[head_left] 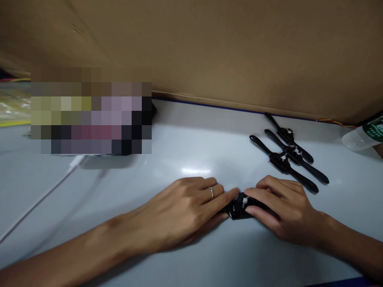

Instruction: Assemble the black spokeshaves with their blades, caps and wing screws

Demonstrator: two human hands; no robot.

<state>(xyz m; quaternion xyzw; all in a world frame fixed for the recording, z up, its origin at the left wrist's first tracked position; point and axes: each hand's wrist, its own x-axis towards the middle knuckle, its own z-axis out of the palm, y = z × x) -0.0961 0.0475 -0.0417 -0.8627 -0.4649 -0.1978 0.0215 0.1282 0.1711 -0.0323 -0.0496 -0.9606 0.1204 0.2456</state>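
Observation:
A black spokeshave (238, 212) with a silvery thumb screw lies low over the table between my hands. My left hand (194, 207), with a ring on one finger, closes round its left handle, the index finger reaching to the middle body. On the other side my right hand (289, 209) grips the right handle, its thumb and index finger close to the screw. Both handles are mostly hidden under the fingers. Beyond my right hand, three similar spokeshaves lie slanted side by side: a near one (302, 180), a middle one (314, 171) and a far one (305, 152).
A tall brown cardboard sheet (209, 48) walls off the back of the pale table (185, 135). At the right edge a clear bottle (354, 139) with a green label lies tilted. A white cable (38, 199) runs to a blurred-out object at the left.

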